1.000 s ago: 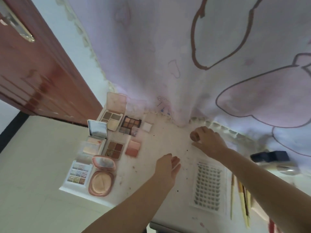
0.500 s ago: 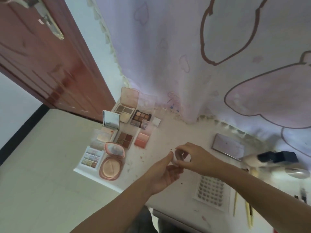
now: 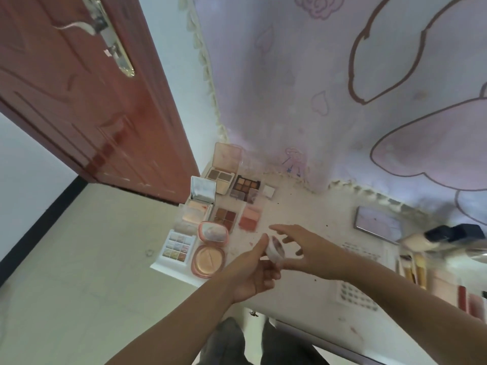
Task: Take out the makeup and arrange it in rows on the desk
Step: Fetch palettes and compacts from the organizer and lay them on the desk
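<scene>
Left hand: my left hand (image 3: 253, 275) grips a small round jar (image 3: 275, 250), thumb up one side and fingers curled beneath; I judge that hold is meant to keep it steady above the worktop (image 3: 303, 214) while it is dealt with.
Right hand: my right hand (image 3: 305, 250) sits just beside the jar with fingers spread and straight, gripping nothing; whether a fingertip touches the rim I cannot tell.
Hands together: close, either side of the jar, over the middle of the worktop.
Jar, look: pale wall, darker reddish top face tilted toward the camera; blurred, so I cannot tell if that face is a lid or open contents.
Jar, place: held in the air, near the blush palette (image 3: 249, 218) and apart from it.
Rows so far: open palettes lie side by side at the worktop's left corner, with a round pink powder compact (image 3: 208, 258) and a small multi-shade palette (image 3: 178, 248) nearest the edge; lids are up, which I take as deliberate display.
Free spot: bare worktop right of the blush palette looks to me the likely place for the jar.
Right side: a lash tray (image 3: 357, 296) and brushes (image 3: 415, 270) lie well apart from the rows.
</scene>
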Demonstrator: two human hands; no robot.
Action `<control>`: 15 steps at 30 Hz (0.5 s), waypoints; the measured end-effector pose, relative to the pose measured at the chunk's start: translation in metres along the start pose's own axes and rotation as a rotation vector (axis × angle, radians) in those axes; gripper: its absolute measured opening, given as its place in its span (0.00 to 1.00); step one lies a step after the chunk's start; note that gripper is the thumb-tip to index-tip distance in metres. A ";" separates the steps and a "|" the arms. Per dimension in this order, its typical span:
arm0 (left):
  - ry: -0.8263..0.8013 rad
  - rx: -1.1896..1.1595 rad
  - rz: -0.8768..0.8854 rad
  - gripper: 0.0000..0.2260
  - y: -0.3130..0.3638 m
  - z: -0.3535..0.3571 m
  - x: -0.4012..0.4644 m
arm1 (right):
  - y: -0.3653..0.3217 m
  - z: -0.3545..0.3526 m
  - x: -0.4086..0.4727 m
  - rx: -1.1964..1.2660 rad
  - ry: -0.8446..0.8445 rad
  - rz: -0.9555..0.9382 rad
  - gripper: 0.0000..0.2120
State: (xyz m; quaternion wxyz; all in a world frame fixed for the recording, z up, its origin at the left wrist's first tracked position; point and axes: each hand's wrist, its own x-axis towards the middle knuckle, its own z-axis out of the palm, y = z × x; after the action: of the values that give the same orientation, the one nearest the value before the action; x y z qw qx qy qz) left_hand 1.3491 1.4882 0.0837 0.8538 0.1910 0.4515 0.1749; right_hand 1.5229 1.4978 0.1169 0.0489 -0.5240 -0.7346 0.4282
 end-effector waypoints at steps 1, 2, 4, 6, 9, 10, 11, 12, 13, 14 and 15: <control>0.016 0.042 0.017 0.21 0.002 0.000 0.001 | -0.003 0.000 0.001 0.007 0.010 0.101 0.28; 0.026 0.077 0.031 0.21 0.004 0.002 0.002 | -0.005 0.000 0.002 -0.009 0.008 0.179 0.26; 0.030 0.101 0.035 0.21 0.008 0.003 0.005 | -0.008 -0.001 0.003 -0.012 -0.003 0.242 0.23; 0.020 0.092 0.012 0.20 0.012 0.003 0.008 | -0.009 -0.004 0.000 -0.006 0.001 0.221 0.20; -0.020 0.064 -0.064 0.21 0.015 0.001 0.015 | -0.002 -0.009 -0.009 -0.010 0.057 0.151 0.20; -0.021 0.039 -0.094 0.21 0.017 0.001 0.018 | 0.003 -0.011 -0.013 0.032 0.097 0.140 0.20; -0.011 0.007 -0.115 0.22 0.018 0.001 0.021 | 0.011 -0.014 -0.015 0.088 0.145 0.144 0.21; 0.007 -0.025 -0.120 0.21 0.019 0.002 0.025 | 0.020 -0.017 -0.018 0.155 0.200 0.162 0.21; 0.025 -0.054 -0.107 0.19 0.021 0.003 0.030 | 0.031 -0.021 -0.019 0.233 0.253 0.198 0.22; 0.037 -0.076 -0.079 0.16 0.023 0.005 0.035 | 0.042 -0.025 -0.018 0.324 0.302 0.239 0.22; 0.036 -0.086 -0.044 0.13 0.026 0.008 0.041 | 0.054 -0.028 -0.016 0.410 0.339 0.284 0.22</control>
State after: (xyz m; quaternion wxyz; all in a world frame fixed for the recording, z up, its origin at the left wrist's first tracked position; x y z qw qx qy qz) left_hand 1.3745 1.5288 0.0720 0.8566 0.1409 0.4630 0.1789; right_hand 1.5846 1.5054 0.1038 0.2153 -0.6649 -0.5335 0.4764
